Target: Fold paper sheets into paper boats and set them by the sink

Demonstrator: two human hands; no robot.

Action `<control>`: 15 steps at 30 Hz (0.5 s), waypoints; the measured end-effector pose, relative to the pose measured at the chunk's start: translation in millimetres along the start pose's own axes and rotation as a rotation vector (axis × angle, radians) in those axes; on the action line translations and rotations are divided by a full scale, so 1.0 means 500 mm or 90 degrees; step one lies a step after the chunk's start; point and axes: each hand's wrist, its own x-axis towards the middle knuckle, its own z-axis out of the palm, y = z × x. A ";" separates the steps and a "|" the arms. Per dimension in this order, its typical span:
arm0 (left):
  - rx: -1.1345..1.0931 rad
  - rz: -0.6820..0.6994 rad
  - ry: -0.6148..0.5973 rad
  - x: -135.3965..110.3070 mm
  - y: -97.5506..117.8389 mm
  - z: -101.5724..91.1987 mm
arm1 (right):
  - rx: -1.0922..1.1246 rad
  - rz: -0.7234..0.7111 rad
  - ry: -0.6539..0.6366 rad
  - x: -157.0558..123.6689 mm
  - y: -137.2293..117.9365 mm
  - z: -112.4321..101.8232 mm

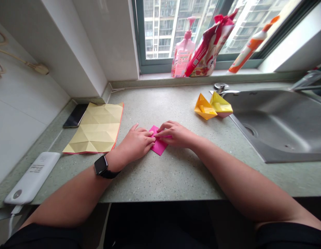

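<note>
A small folded pink paper (158, 146) lies on the speckled green counter (176, 173). My left hand (135, 142), a black watch on its wrist, rests on the paper's left side with fingers pressed together on it. My right hand (174, 133) presses down on the paper's upper right edge with curled fingers. Both hands meet over the paper and hide most of it.
A creased yellow paper sheet (96, 128) lies to the left, beside a dark phone (75, 116). A white power bank (33, 178) sits near the front left edge. Two folded paper boats (213, 106) stand by the steel sink (279, 128). Bottles and a red pouch (209, 45) line the windowsill.
</note>
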 end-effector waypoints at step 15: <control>0.025 -0.091 -0.089 -0.033 -0.022 -0.041 | -0.010 0.017 -0.002 0.001 -0.003 0.002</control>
